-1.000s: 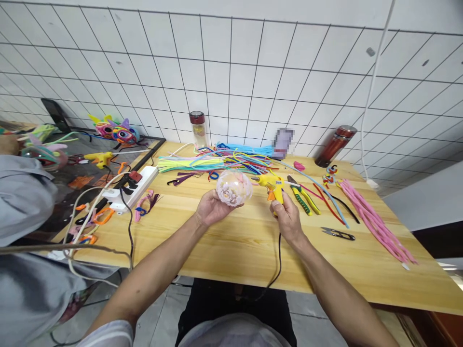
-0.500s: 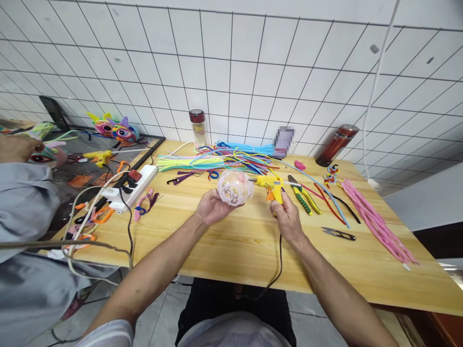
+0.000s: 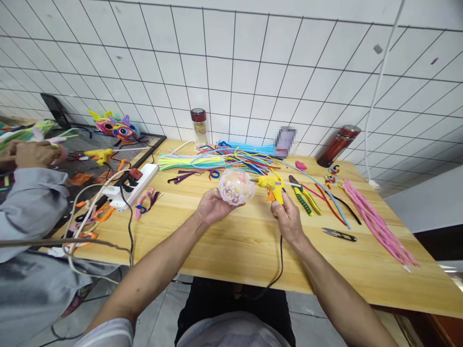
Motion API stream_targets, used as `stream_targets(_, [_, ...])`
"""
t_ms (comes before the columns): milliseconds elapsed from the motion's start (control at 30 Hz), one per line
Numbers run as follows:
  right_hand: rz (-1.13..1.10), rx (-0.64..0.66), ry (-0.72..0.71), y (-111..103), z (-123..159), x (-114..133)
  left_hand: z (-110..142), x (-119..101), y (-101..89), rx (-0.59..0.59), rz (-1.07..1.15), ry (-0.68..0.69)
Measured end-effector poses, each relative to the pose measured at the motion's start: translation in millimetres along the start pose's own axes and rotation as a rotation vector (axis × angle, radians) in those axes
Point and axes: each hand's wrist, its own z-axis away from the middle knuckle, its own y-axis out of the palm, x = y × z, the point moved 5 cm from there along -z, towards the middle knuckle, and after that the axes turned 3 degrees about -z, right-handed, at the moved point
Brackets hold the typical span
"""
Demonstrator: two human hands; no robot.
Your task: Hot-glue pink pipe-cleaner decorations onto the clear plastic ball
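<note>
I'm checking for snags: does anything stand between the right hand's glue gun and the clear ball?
Nothing visible does: the glue gun in the right hand points its nozzle at the clear ball in the left hand; whether they touch is unclear.

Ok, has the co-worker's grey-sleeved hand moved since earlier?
Yes: the grey-sleeved hand moved rightward in the picture, nearer the yellow plastic glue gun on the dark tabletop.

- Ball [image 3: 237,187] is clear and glossy, plastic or glass unclear.
- Glue gun [image 3: 269,183] looks smooth plastic, its nozzle [image 3: 254,180] metal.
- Tabletop [image 3: 231,255] is smooth, grained wood.
- Pink stems [image 3: 376,219] look fuzzy and matt.
- Red flask [image 3: 336,147] shines like metal.
- Co-worker's sleeve [image 3: 32,202] is creased cloth.
</note>
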Motion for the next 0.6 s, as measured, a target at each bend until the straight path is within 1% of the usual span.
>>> stream_targets(200, [0.006, -0.007, -0.001, 0.2, 0.9, -1.6, -0.1, -0.3, -0.7, 0.018, 0.007, 0.001])
stream_targets(600, [0.051, -0.014, -0.009, 0.2, 1.8, -0.8, 0.8, -0.3, 3.9, -0.023, 0.034, -0.003])
